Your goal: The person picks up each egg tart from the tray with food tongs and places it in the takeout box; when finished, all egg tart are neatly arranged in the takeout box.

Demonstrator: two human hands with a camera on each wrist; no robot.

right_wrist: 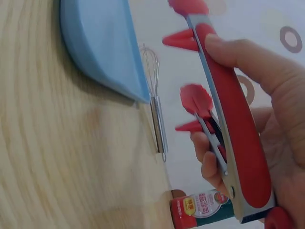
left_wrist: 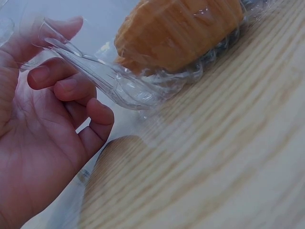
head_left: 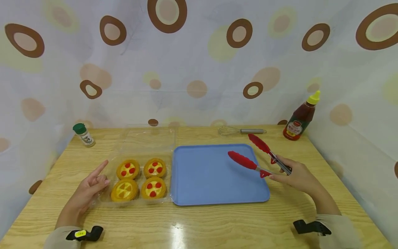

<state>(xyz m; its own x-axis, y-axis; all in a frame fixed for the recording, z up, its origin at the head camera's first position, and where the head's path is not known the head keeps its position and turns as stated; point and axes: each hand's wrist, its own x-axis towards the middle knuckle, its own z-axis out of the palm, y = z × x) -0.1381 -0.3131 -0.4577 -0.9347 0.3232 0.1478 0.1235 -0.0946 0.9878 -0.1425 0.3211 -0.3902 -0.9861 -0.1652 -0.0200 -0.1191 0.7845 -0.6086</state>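
My left hand (head_left: 88, 188) is at the left edge of a clear plastic container (head_left: 140, 204). Its thumb reaches over the rim and other fingers curl outside it, while the index finger points forward. Inside lie several egg tarts (head_left: 154, 168); three have red spots, and a tart (head_left: 124, 190) at the near left shows wedge shapes instead. In the left wrist view, a tart's side (left_wrist: 181, 33) shows through the plastic. My right hand (head_left: 296, 176) holds red-tipped metal tongs (right_wrist: 233, 129), their jaws spread apart above the right side of a blue tray (head_left: 211, 180).
The container's clear lid (head_left: 147, 138) lies folded back behind it. A whisk (head_left: 252, 131) rests at the table's back edge. A sauce bottle (head_left: 298, 119) stands at the back right, and a green-capped shaker (head_left: 84, 135) at the back left. Patterned cloth hangs around the wooden table (head_left: 205, 224).
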